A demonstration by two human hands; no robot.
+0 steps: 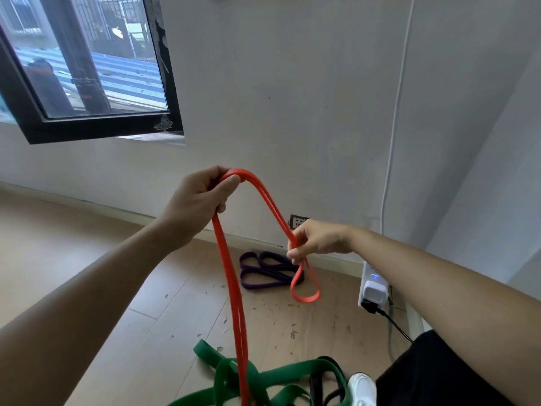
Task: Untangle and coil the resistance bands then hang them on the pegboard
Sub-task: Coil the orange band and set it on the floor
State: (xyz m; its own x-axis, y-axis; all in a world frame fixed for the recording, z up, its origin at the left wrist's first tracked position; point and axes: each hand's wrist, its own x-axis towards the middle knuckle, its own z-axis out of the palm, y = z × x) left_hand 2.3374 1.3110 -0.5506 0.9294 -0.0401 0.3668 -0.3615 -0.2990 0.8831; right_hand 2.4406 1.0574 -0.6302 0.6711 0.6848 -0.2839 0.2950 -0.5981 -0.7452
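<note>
Above the floor (87, 259), my left hand (202, 194) grips the doubled red band (231, 273) at its bend while my right hand (313, 238) pinches its shorter end, lifting it from the green band (234, 376) tangle for coiling.

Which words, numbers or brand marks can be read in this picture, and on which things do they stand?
No text here can be read.
green band: small white mark, too blurred to read.
white power strip: blue lit spot, too small to read.
pole outside the window: reddish marks, unreadable.
</note>
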